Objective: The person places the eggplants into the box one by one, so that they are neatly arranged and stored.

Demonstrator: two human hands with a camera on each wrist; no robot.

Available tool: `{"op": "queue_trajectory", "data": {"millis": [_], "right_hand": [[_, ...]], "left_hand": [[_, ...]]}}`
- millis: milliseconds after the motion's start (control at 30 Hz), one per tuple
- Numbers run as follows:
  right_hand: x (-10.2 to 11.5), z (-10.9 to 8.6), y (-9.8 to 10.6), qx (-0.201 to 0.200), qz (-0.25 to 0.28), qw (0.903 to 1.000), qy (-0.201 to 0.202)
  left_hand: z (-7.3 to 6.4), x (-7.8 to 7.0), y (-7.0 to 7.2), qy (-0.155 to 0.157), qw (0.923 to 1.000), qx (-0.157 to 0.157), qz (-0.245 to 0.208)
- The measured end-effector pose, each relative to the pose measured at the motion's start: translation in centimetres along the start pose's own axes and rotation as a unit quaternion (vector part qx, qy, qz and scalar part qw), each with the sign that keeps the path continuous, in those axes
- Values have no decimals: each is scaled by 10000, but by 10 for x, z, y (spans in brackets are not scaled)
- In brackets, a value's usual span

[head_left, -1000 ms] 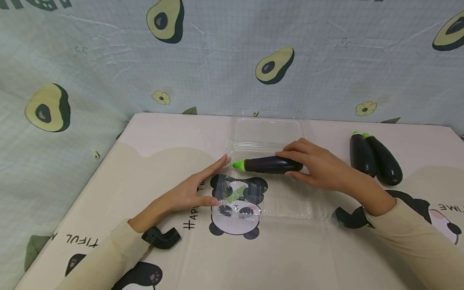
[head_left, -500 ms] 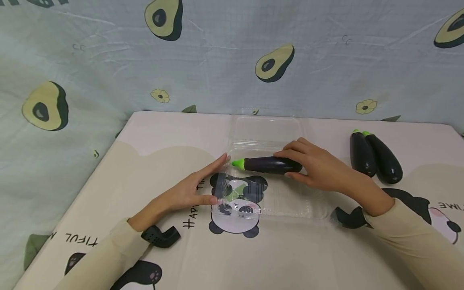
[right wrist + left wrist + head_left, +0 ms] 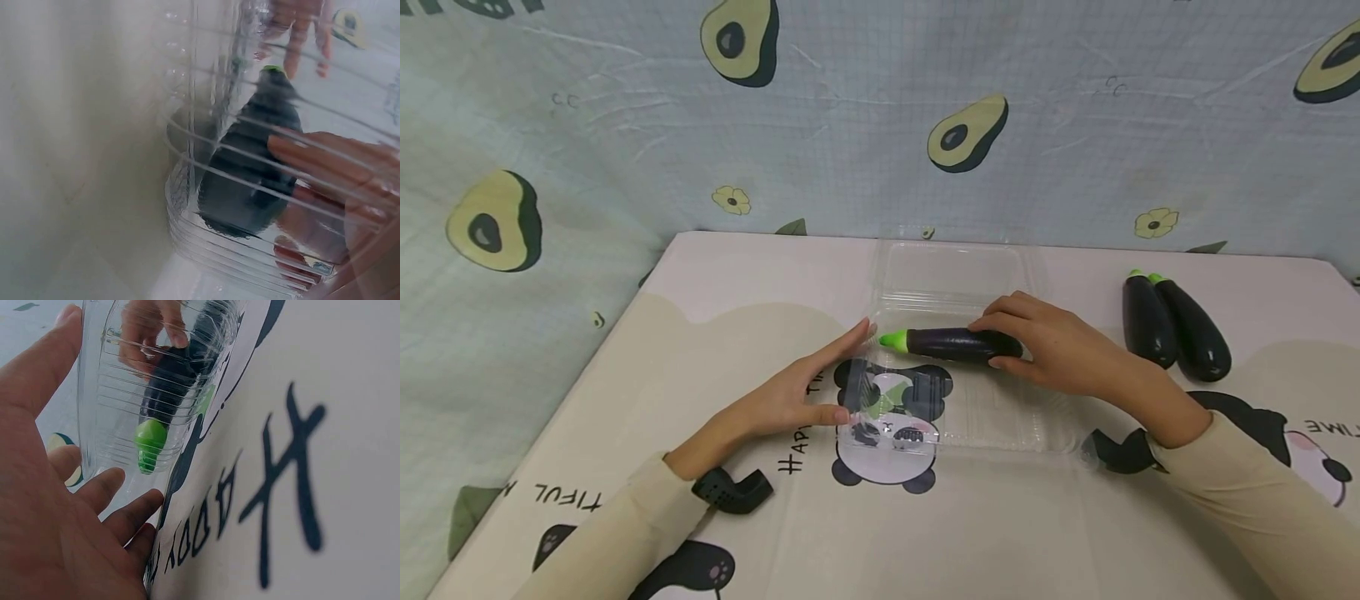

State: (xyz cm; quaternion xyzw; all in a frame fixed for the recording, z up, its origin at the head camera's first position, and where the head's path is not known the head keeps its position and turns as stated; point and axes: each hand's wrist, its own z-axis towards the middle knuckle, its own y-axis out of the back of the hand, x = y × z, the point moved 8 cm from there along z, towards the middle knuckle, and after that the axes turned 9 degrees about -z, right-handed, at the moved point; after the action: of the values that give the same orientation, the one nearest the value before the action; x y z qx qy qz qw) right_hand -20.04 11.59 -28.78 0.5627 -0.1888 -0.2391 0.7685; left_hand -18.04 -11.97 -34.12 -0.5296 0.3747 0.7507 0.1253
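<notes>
A clear plastic clamshell box [image 3: 992, 417] lies with its lid [image 3: 955, 267] folded back toward the wall. Inside its base is a dark eggplant [image 3: 955, 343] with a bright green stem end pointing left. My right hand [image 3: 1052, 346] grips the eggplant's thick end between thumb and fingers. My left hand [image 3: 797, 392] is at the box's left side, fingers spread and fairly straight, the fingertips and thumb against the wall. Through the ribbed plastic, the left wrist view shows the green stem end [image 3: 150, 440]; the right wrist view shows the dark eggplant body [image 3: 250, 169].
Two more eggplants [image 3: 1150, 321] [image 3: 1193, 329] lie side by side on the table to the right, stems away from me. The tablecloth [image 3: 985, 533] carries panda prints and lettering. Behind the table hangs a curtain [image 3: 850, 125] printed with avocados.
The eggplant has tilted slightly, its thick end a little lower in the head view, with my right hand shifting along. My left hand and the box stay in place.
</notes>
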Motion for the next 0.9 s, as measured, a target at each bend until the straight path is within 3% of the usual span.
{"op": "queue_trajectory", "data": {"millis": [900], "right_hand": [[2,2,1,96,-17,9999,-43]], "left_hand": [[0,1,1,1,10000,-23,18]]}}
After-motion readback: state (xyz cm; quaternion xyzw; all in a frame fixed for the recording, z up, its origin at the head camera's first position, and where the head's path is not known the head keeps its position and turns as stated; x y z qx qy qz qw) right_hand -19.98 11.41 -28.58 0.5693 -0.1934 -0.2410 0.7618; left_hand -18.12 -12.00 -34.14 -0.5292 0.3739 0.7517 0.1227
